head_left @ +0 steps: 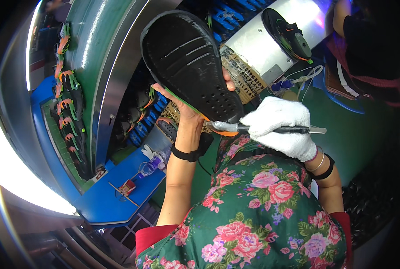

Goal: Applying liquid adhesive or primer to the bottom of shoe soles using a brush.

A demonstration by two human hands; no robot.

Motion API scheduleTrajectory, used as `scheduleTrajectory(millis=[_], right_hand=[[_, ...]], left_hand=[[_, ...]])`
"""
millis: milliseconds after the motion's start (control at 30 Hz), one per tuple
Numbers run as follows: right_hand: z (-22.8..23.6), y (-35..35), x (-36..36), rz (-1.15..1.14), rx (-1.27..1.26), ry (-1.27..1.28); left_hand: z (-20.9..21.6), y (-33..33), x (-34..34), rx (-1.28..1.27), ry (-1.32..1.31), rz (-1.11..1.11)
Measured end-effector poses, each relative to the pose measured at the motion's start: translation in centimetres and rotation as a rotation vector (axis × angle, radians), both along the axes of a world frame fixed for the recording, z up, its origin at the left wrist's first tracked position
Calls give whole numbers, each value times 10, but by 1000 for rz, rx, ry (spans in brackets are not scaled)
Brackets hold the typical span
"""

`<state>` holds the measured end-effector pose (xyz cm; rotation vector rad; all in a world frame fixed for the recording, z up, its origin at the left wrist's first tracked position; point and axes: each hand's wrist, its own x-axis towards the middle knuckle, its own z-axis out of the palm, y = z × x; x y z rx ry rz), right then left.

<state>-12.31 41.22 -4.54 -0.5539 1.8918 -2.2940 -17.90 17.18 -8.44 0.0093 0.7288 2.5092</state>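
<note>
My bare left hand (186, 107) is wrapped around a shoe (182, 54), gripping it near the narrower end. The shoe's black underside faces me, with several slits across its wide end and rows of small holes near the other end. A green and orange edge shows along its side. In a white knit glove, my right hand (280, 123) is closed around a brush (307, 130) with a dark handle. The brush's pale, coated tip (222, 126) touches the rim at the shoe's narrower end.
Another black shoe (289, 38) lies on a metal surface at the upper right. A curved metal machine housing (115, 49) rises at the left, beside a row of orange-and-black shoes (68, 103). A blue table (106, 204) holds a plastic bottle (150, 167) and a red-and-white object (127, 187). Someone's arm (341, 20) shows at upper right.
</note>
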Motion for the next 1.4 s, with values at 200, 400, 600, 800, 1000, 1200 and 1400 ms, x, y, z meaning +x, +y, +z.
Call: scheduleTrajectory(millis=[200,400,600,800,1000,1200,1400], right_hand=[[-2,1,2,-74,138,111],[-4,0,0,63,65,66],[-6,6,-12,54,107,189],[-7,4,-18,309,87,361],[-11,3,-28,285,279,587],[-14,0,-37,479,-23,294],[-11,-1,-41,403,41,104]], left_hand=[[-1,2,-1,46,8,-14],[5,10,-4,-76,5,12],[3,7,-10,-139,-25,-81],[-6,6,-12,-66,-127,-264],[5,10,-20,-329,-145,-346],[-1,8,-18,-505,-237,-303],[-21,1,-20,-122,-388,-372]])
